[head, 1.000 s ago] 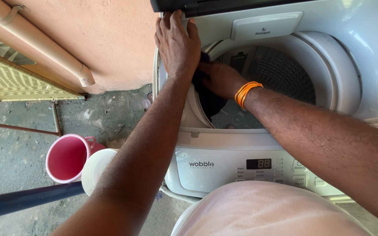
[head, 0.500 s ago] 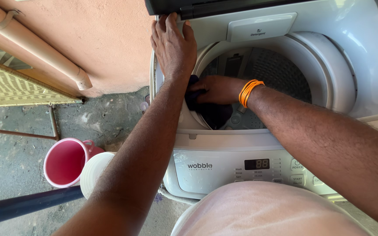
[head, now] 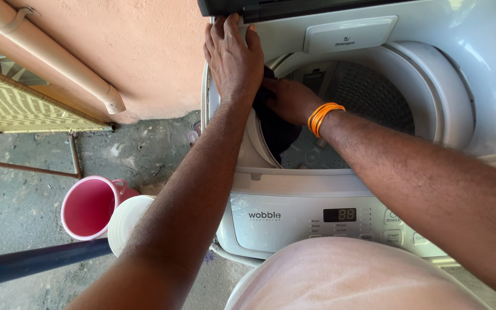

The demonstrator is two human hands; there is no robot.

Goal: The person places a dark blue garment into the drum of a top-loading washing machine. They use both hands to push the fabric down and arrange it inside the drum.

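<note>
A white top-loading washing machine (head: 460,86) stands open in front of me. My left hand (head: 233,54) lies flat on its top left rim, fingers spread, near the raised dark lid (head: 271,8). My right hand (head: 291,100), with orange bands on the wrist, grips a dark cloth (head: 274,132) at the left edge of the round tub opening. The cloth hangs down inside the perforated drum (head: 374,95).
A pink mug (head: 90,206) and a white cup (head: 126,221) sit on the concrete floor at the left. A dark blue pipe (head: 30,264) crosses the lower left. A beige drainpipe (head: 58,57) runs along the peach wall. The machine's control panel (head: 340,221) faces me.
My right hand has shifted the dark cloth a little along the tub's left edge. My left hand stays on the rim. The view has drifted slightly.
</note>
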